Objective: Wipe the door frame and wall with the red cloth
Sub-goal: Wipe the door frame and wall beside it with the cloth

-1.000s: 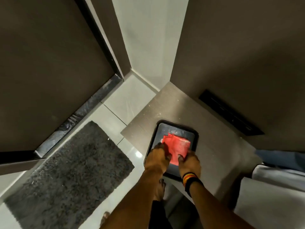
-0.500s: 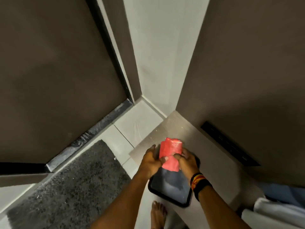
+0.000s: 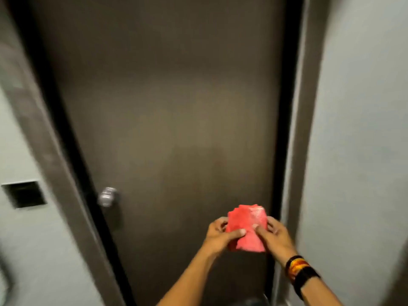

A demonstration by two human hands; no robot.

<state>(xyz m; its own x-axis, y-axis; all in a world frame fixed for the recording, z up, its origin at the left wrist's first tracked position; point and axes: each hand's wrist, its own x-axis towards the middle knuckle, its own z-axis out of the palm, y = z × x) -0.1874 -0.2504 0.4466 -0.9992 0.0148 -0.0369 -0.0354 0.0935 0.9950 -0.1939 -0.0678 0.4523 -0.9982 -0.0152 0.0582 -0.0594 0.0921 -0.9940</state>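
In the lower middle of the frame you hold a folded red cloth point(image 3: 247, 228) with a soft, slightly nubby weave and a pale, worn-looking patch near its top. Behind it the dark brown door point(image 3: 167, 111) looks smooth and matt, while the round silver metal knob point(image 3: 107, 196) at lower left shines. At right, the pale grey wall point(image 3: 362, 129) looks smooth and flat.

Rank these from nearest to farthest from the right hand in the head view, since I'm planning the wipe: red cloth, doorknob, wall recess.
1. Red cloth, in the right hand's grip.
2. Doorknob, on the door's left.
3. Wall recess, far left.
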